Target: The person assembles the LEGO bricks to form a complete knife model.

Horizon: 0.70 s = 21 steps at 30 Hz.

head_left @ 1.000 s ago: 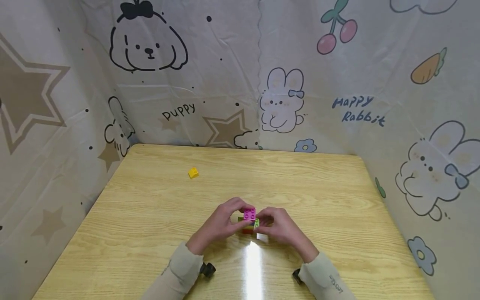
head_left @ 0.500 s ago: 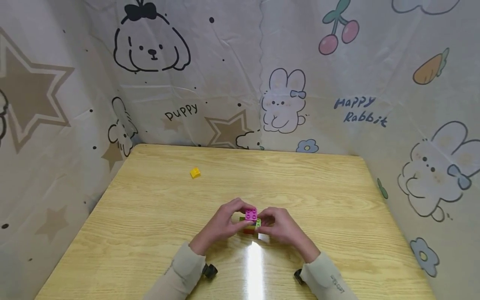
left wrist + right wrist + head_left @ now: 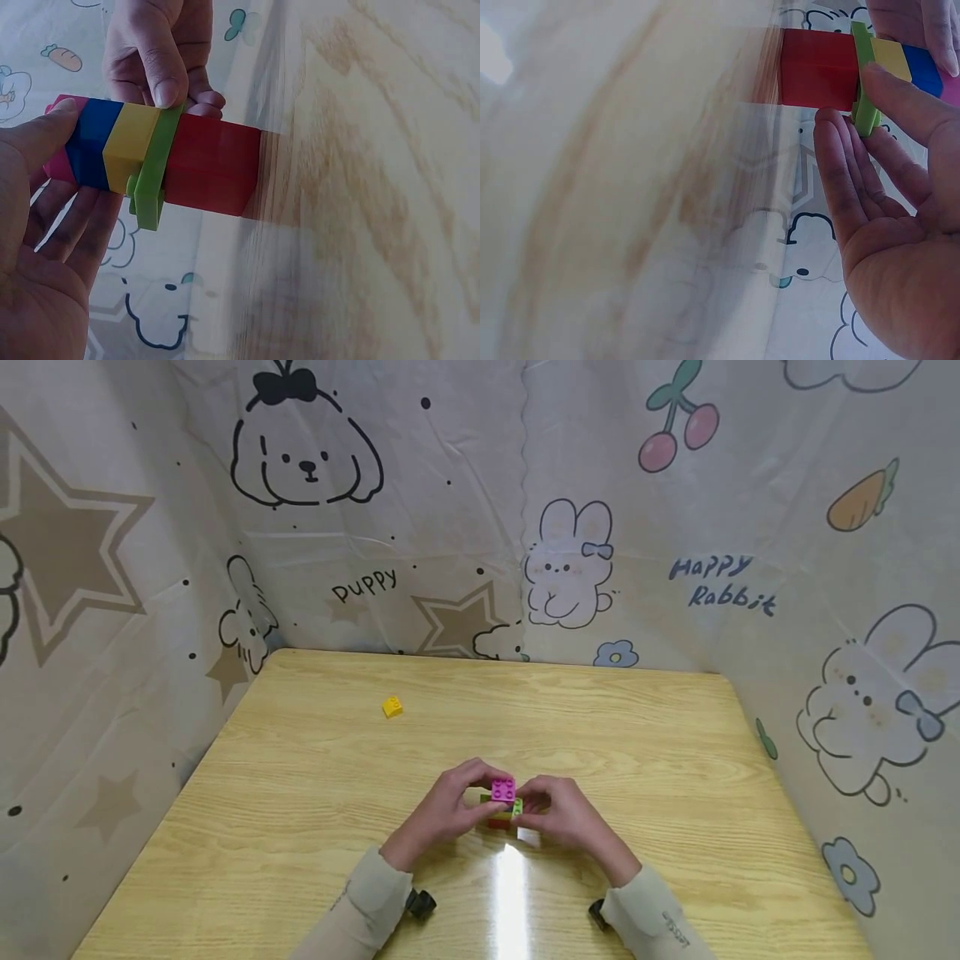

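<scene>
A stack of toy building blocks stands on the wooden table. From the bottom it has a red block [image 3: 214, 161], a thin green plate [image 3: 155, 172] that juts out at the sides, a yellow block [image 3: 129, 142], a blue block [image 3: 94, 142] and a pink block [image 3: 503, 790] on top. My left hand [image 3: 450, 797] pinches the upper end, its thumb at the pink and blue blocks. At the other side, my right hand [image 3: 562, 810] holds the green plate, thumb against it and fingers around its edge. In the head view, the hands partly hide the lower blocks.
A loose yellow block [image 3: 392, 707] lies farther back on the table [image 3: 637, 735], left of the hands. A printed curtain [image 3: 450, 510] encloses the back and sides. Black wrist devices [image 3: 422, 905] show at the sleeves.
The head view has shifted slightly, so everything sits a little farther right. Both hands keep their hold on the stack, with no other visible movement.
</scene>
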{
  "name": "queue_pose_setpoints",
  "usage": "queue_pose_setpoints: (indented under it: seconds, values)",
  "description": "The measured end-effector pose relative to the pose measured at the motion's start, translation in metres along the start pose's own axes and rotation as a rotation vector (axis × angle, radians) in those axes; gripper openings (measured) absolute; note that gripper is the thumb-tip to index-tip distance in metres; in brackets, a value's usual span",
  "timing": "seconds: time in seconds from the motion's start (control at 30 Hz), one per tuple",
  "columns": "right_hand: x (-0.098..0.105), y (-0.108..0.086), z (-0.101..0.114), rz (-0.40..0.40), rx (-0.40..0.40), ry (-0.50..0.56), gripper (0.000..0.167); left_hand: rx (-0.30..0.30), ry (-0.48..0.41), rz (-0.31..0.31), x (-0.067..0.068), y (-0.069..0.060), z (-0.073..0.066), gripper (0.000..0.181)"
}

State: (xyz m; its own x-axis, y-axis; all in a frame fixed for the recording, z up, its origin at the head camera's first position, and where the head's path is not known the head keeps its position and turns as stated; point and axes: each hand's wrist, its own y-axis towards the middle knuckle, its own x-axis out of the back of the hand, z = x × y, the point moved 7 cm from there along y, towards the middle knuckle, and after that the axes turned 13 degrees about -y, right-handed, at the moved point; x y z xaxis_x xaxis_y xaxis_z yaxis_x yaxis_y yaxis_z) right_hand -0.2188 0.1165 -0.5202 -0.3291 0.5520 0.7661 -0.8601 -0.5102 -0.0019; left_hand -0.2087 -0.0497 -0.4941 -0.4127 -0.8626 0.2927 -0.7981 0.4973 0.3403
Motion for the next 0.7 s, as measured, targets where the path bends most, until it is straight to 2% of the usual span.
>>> queue_pose_setpoints:
  seconds: [0.3,0.7]
  values:
    - [0.0,-0.0019,-0.0023,0.002,-0.016,-0.01,0.028,0.01,-0.021,-0.004,-0.0018,0.0006,0.0007,0.033]
    - [-0.0023,-0.0027,-0.0041,-0.002,-0.02,-0.02,0.029,0.069,-0.023,-0.023,-0.0016,-0.0011,0.0038,0.033]
